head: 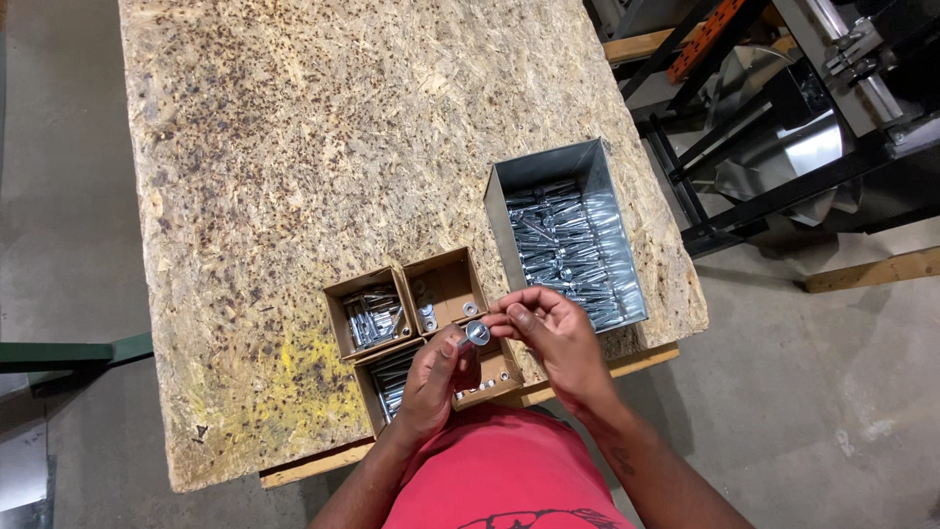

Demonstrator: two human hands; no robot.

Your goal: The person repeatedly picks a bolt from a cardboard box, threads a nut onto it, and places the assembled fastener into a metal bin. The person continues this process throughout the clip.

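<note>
My left hand [436, 377] is closed around a silver bolt [464, 342], its end pointing up toward my right hand. My right hand [550, 328] pinches a round metal washer [478, 333] at the bolt's tip. Both hands hover over a cardboard box [443, 279] split into compartments. One compartment [370, 315] holds several bolts, another [446, 294] holds a few washers, and the near ones are partly hidden by my hands.
A grey metal bin [509, 211] full of assembled bolts stands on the chipboard table [294, 147] to the right of the box. Black metal frames and sheet metal [783, 147] stand beyond the table's right edge. Concrete floor surrounds the table.
</note>
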